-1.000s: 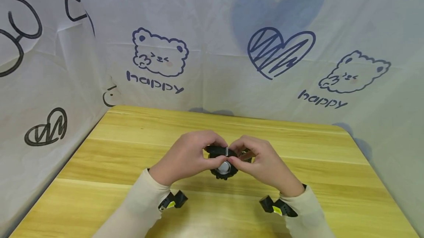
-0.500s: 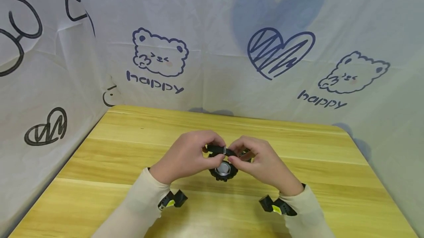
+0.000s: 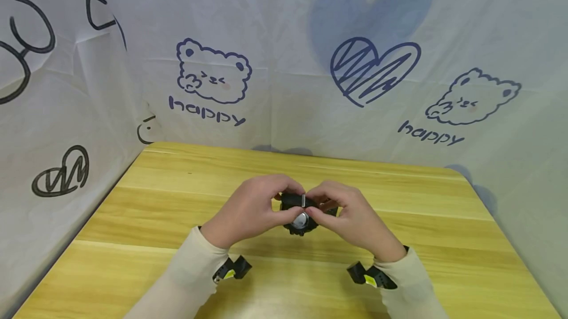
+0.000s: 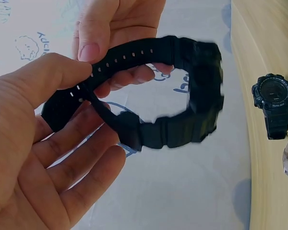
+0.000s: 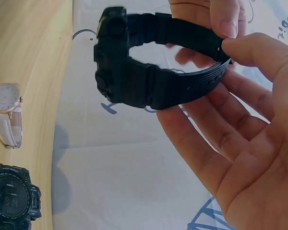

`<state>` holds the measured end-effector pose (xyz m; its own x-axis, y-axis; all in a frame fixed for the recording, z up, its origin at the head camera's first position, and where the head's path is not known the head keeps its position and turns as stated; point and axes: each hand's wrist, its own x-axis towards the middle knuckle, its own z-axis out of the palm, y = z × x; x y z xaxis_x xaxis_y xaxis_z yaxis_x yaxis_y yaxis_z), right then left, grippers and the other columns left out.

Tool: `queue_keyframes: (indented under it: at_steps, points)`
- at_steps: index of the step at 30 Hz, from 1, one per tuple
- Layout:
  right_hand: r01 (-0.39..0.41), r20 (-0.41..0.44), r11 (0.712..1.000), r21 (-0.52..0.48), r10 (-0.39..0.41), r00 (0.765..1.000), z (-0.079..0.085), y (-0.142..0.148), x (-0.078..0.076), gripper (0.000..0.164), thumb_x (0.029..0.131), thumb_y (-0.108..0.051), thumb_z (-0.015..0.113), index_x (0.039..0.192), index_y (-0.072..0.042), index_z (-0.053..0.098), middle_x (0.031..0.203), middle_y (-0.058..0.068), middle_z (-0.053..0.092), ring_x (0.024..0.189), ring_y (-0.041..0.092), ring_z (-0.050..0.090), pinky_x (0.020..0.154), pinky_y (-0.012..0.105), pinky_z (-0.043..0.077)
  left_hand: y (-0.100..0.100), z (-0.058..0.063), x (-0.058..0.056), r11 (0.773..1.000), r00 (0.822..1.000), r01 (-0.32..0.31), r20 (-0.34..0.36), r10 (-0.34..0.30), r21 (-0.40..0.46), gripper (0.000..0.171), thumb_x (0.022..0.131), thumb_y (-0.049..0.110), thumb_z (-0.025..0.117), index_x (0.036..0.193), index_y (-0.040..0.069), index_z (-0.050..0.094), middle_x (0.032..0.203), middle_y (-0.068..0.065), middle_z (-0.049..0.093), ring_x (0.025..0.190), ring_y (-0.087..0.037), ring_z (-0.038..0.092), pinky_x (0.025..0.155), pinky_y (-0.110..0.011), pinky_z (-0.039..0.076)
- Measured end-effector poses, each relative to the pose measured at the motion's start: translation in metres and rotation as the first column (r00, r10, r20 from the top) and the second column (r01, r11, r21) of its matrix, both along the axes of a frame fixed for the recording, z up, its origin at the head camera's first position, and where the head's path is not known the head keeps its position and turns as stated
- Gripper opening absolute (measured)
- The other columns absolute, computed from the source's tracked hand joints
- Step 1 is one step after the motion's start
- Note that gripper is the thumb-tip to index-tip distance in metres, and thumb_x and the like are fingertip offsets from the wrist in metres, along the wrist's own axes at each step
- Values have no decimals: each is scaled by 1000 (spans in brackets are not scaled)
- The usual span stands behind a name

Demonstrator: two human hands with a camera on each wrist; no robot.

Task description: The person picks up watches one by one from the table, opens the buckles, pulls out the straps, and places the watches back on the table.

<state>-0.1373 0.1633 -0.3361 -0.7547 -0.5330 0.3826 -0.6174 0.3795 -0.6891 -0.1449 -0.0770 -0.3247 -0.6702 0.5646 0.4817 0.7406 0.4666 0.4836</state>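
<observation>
Both hands hold a black wristwatch (image 3: 301, 220) whose strap is bent into a loop, with its pale round case back facing up toward the head camera. My left hand (image 3: 248, 213) pinches the strap between thumb and fingers; the left wrist view shows the row of holes in the strap (image 4: 127, 56) by the thumb. My right hand (image 3: 350, 218) pinches the strap from the other side, its thumb near the overlapping ends in the right wrist view. A narrow light band (image 3: 303, 201) crosses the strap between the two hands. The fingers partly cover the strap ends.
Another black digital watch (image 5: 12, 197) and a watch with a pale dial and light strap (image 5: 6, 100) lie on the wooden table (image 3: 177, 200). In the head view they cannot be made out clearly. A printed white cloth (image 3: 284, 87) hangs behind the table.
The black watch has tilted, its case rising slightly toward the hands, and the strap between the fingers has turned a little. Both hands stay in nearly the same place.
</observation>
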Motion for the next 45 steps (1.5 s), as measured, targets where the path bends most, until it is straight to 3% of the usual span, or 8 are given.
queue_keyframes:
  at_steps: [6,14,24,34,45]
  points:
    - [21,-10,1000,-6,-22,1000,-1,0,-1,18,99,-12,71,116,-19,72,107,-5,69,91,11,71,76,32,62,0,-1,-1,1000,1000,-12,1,12,2,33,91,27,81,121,17,72,112,7,73,97,-6,68,85,-33,58]
    - [36,-7,999,-39,-36,999,-1,0,0,15,100,-12,70,115,-16,73,106,-2,69,90,13,72,73,35,62,0,0,-1,999,999,-45,21,46,-6,25,91,31,82,111,19,74,103,10,73,88,-4,65,75,-27,53]
    - [33,7,999,-43,-33,999,0,-1,0,18,98,-10,71,115,-17,72,106,-3,69,91,12,72,75,32,62,-2,-1,-3,999,997,-37,63,34,35,20,89,30,84,106,23,75,96,17,70,83,2,63,75,-26,55]
    - [-7,14,999,-41,8,1000,1,-1,1,19,99,-11,72,115,-20,72,107,-5,68,92,12,71,76,33,62,-1,-1,-4,999,997,13,79,-15,34,21,90,26,82,109,20,75,99,14,72,85,1,65,77,-24,57]
    - [-6,28,999,-44,8,1000,2,0,1,17,99,-10,71,114,-18,72,106,-4,69,91,12,71,74,32,62,-2,0,-3,998,993,16,112,-23,64,16,90,23,79,106,21,74,96,14,72,82,2,65,76,-24,57]
